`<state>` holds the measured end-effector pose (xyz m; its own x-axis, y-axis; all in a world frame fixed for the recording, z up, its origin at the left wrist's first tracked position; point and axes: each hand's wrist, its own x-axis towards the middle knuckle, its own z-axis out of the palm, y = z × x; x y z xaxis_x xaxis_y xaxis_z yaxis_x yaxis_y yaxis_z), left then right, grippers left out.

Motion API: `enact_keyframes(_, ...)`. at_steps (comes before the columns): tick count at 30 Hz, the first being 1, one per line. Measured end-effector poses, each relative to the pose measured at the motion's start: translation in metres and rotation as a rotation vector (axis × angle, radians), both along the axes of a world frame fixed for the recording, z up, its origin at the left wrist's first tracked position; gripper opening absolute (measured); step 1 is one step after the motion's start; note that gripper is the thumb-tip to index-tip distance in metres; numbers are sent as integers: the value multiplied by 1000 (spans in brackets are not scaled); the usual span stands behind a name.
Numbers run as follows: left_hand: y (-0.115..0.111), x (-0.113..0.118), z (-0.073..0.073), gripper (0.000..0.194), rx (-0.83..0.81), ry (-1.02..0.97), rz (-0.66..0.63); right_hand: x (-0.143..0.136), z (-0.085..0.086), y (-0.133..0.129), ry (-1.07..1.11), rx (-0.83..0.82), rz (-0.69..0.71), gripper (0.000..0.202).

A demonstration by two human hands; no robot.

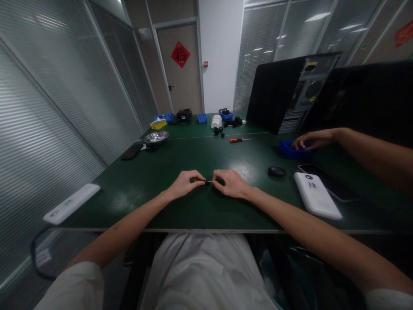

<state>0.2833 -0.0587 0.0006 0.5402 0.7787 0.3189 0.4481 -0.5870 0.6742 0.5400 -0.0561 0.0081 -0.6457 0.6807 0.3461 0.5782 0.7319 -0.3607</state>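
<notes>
My left hand point(184, 184) is closed in a pinch above the green table, with a small dark piece point(207, 182) at its fingertips. Facing it, my right hand point(231, 183) is also pinched, its fingertips almost meeting those of the left. A thin, light sliver shows between the two hands, too small to name; what the right fingers grip is hidden behind them. A black computer mouse point(276, 172) lies to the right of my right hand. Farther back on the table is a screwdriver point(237, 140) with an orange and black handle.
At right, another person's hand point(314, 138) reaches into a blue tray point(287, 151). Near it lie a white numbered power bank-like device point(316, 194) and a dark phone point(335, 185). A metal bowl point(156, 137) stands back left; a computer tower point(277, 92) stands back right.
</notes>
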Motion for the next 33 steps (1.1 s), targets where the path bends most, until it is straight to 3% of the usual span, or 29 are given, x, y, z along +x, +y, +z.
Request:
enact_keyframes(5,3,-1,-1,24,-16,-3,31,-1,-1,-1,2,11,0,9)
enact_keyframes(14,1,3,-2,18,58,20,-22,-7,-4,-3,-90,82,39,12)
enact_keyframes(33,-5,8,1,22,16,-51,14,-9,-8,-1,-88,47,24,12)
